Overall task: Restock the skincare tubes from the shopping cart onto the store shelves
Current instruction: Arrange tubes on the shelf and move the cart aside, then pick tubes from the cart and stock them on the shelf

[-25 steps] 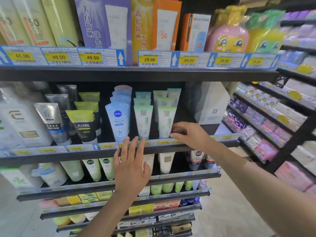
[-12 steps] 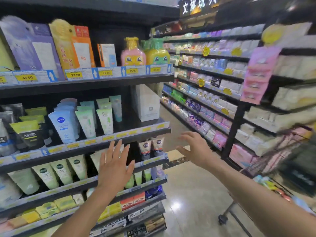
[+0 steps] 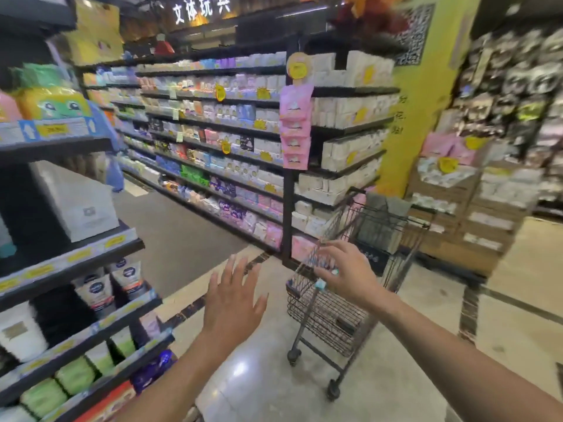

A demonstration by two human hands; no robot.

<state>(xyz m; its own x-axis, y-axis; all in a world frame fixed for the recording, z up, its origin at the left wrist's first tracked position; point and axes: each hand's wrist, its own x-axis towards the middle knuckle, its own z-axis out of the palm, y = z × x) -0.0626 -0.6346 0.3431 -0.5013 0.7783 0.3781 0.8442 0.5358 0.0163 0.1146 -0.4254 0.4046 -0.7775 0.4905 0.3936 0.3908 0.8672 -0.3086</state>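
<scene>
- Over the near rim of the shopping cart [image 3: 329, 318]: reaching in with the right hand [image 3: 347, 275], fingers spread and half bent, clasping nothing that shows plainly. Pale blue specks by the fingertips, too blurred to call a tube or not.
- Just left of the cart, above bare floor: holding the left hand [image 3: 234, 303] flat and slack, fingers straight and fanned, empty, touching nothing.
- Along the store shelves [image 3: 73, 263] at the left edge of view: already carrying skincare tubes [image 3: 94, 290], white with dark tops, at the front edge of a middle shelf. Green packs [image 3: 73, 376] one shelf lower, a white box [image 3: 76, 205] one shelf higher.
- Inside the cart's basket: cannot make out any tubes through wire and blur; only a grey bundle [image 3: 380, 226] at the far end.
- Judged as a fetching step, partway through restocking: facing the cart rather than the shelves, with no stock in either hand.
- Left to do, on this reading: pick a tube from the basket, carry it to the shelves, stand it at a front edge beside its like. Impossible to say how many remain.
</scene>
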